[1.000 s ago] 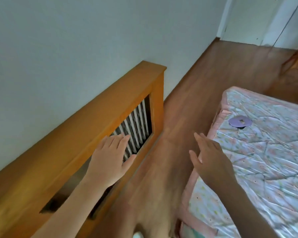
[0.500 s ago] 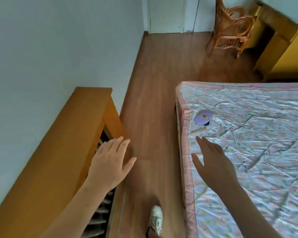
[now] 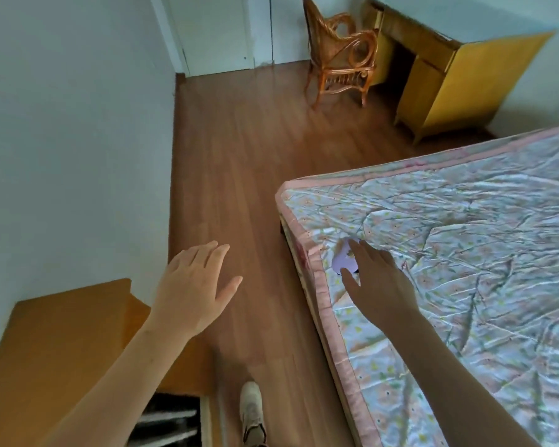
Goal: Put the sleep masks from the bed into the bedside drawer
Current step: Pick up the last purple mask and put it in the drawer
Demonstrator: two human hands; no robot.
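— Where's the mask, then?

— That small lilac sleep mask (image 3: 342, 260), flat on the bed (image 3: 484, 253) close to the near corner, just inside the pink border. Only part of it shows; the right hand (image 3: 380, 287) lies over the rest.

— So it's been picked up?

— I'd say not yet. The fingers (image 3: 368, 250) are spread and laid across the top of it, thumb out on the near side. Palm down, nothing closed around it. It looks like the start of a pinch or a scoop, with the mask under the fingertips and not in the palm.

— And the other hand?

— The left hand (image 3: 191, 285) is loose and unclenched, holding nothing, hanging over the wooden floor (image 3: 239, 156) between the bed and the orange cabinet (image 3: 62, 333) by the wall. My guess is it's out there for balance during the lean over the mattress edge. A shoe (image 3: 251, 411) is planted right beside the bed frame.

— Any drawer in sight?

— I can't make one out for certain. Something dark and slatted shows below the cabinet top, but I can't tell what it is.
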